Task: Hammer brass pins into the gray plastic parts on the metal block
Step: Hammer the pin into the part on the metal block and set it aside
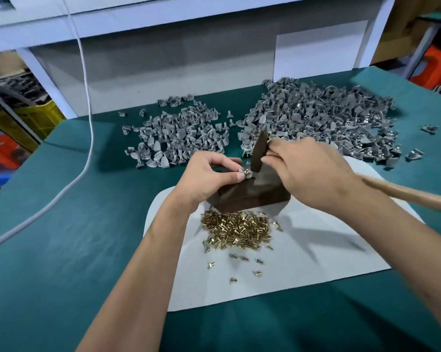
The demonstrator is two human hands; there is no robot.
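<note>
holding one gray plastic part (244,173) on the top edge of the metal block (250,191), the left hand (206,174) pinches it between thumb and curled fingers (236,177); whether a brass pin is already seated in it cannot be told, too small.

progress, left to right:
- smaller pile of gray parts (179,138) toward the far left of the desk (62,224); no brass visible in it. judged to be unworked stock.
- metal block sits on the white mat (316,262), mid-desk, with the heap of brass pins (236,228) touching its near face. heap is large, so much work looks left.
- right hand (310,174) is wrapped round the hammer (260,151) close under its dark head, wooden handle running out past the wrist to the right. head stands just above and beside the held part; hand is motion-blurred. judged mid-strike or about to strike.
- larger pile of gray parts (321,123) toward the far right, with bright metal glints among the pieces. judged to be the finished side, not certain.

edges and room:
- white cable (87,97) trails down the left side of the desk, well apart from the hands.
- both piles lie behind the block; the hammer head is near the front edge of the right pile.
- loose pins are scattered on the mat nearer the person, between the forearms.
- thumb and fingertips lie just beside the strike point; little margin there.
</note>
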